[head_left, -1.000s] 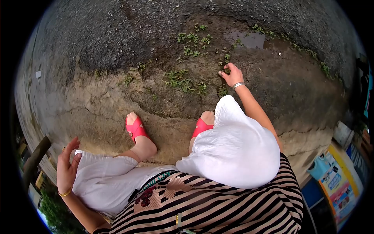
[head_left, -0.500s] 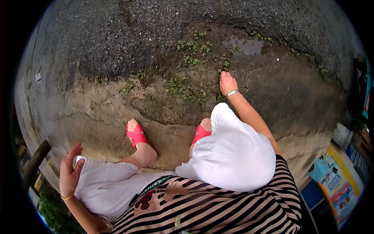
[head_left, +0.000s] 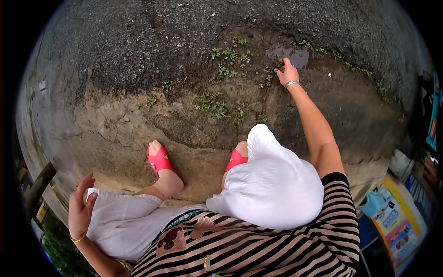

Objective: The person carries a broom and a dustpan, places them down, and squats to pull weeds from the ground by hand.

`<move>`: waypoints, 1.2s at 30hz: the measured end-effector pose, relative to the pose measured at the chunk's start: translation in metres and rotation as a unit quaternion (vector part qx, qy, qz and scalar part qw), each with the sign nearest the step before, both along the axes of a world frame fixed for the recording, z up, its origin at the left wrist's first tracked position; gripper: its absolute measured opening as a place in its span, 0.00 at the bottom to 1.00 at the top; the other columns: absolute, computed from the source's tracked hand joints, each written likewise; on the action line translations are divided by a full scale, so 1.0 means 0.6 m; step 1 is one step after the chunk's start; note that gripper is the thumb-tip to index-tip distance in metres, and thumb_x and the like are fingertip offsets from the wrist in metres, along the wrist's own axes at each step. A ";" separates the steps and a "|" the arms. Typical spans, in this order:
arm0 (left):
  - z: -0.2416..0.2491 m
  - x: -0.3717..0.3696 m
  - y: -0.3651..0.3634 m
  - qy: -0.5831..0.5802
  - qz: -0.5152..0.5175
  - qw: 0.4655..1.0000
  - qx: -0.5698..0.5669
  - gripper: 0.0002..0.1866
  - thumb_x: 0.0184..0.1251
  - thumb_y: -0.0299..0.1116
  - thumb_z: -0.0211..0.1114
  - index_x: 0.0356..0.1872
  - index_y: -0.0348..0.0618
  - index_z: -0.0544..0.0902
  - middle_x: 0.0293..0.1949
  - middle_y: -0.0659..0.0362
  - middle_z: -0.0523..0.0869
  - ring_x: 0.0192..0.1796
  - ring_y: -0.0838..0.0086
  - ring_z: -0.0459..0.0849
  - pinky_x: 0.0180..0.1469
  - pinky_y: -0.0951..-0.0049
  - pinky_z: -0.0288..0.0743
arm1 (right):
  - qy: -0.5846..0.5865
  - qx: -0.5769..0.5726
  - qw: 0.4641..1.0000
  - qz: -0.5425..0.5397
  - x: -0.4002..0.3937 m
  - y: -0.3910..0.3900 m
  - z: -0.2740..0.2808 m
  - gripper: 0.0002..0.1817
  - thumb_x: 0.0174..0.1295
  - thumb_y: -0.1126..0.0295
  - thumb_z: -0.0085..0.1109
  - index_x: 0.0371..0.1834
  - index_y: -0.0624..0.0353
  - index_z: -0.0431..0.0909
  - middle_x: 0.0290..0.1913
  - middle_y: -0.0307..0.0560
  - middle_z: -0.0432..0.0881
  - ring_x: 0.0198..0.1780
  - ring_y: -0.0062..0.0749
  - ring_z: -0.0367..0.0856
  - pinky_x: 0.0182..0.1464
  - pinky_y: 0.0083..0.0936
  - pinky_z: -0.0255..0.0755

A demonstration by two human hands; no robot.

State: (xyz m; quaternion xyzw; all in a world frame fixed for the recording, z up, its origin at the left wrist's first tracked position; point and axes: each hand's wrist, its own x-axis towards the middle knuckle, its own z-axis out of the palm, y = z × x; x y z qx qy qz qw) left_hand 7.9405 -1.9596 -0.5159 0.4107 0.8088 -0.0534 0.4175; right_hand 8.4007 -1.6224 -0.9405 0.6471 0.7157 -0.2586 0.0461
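My right hand [head_left: 289, 74], with a silver bangle at the wrist, reaches out to a small green weed [head_left: 280, 63] at the puddle's edge. Thumb and forefinger are spread on either side of its leaves. Just below grows another little weed [head_left: 268, 79]. Off to the lower left, my left hand [head_left: 81, 208] is held up beside my knee in white trousers [head_left: 121, 203], fingers stretched, nothing in them. It wears a gold bangle.
A shallow puddle [head_left: 297, 58] lies behind the right hand. Clumps of weeds [head_left: 217, 105] grow along the cracked concrete, with rough asphalt [head_left: 124, 51] beyond. My feet wear red sandals [head_left: 160, 160]. A printed carton [head_left: 397, 221] stands at the lower right.
My right hand has moved forward and right, from the lower weed to the one by the puddle, and its fingers have spread. My left hand has hardly moved.
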 end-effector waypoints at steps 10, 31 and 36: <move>0.003 -0.007 -0.025 0.010 0.012 1.000 0.002 0.24 0.62 0.24 0.59 0.61 0.37 0.71 0.50 0.49 0.81 0.54 0.62 0.78 0.58 0.68 0.67 | 0.118 0.043 0.954 -0.272 0.036 0.047 -0.026 0.12 0.61 0.69 0.53 0.45 0.61 0.75 0.33 0.49 0.84 0.37 0.39 0.83 0.46 0.36 0.73; 0.000 -0.001 -0.018 0.016 0.013 1.000 0.000 0.24 0.62 0.25 0.59 0.61 0.36 0.71 0.49 0.48 0.81 0.54 0.61 0.79 0.58 0.68 0.68 | 0.371 -0.117 0.861 -0.328 0.111 0.110 0.032 0.06 0.68 0.70 0.47 0.36 0.61 0.69 0.29 0.43 0.79 0.26 0.23 0.78 0.27 0.21 0.75; 0.000 -0.003 -0.015 0.010 0.012 1.000 0.004 0.23 0.62 0.25 0.59 0.60 0.35 0.71 0.48 0.47 0.82 0.54 0.60 0.79 0.59 0.67 0.67 | 0.236 -0.333 0.905 -0.118 0.127 0.012 0.065 0.08 0.67 0.65 0.51 0.35 0.58 0.72 0.27 0.38 0.79 0.23 0.18 0.75 0.25 0.17 0.70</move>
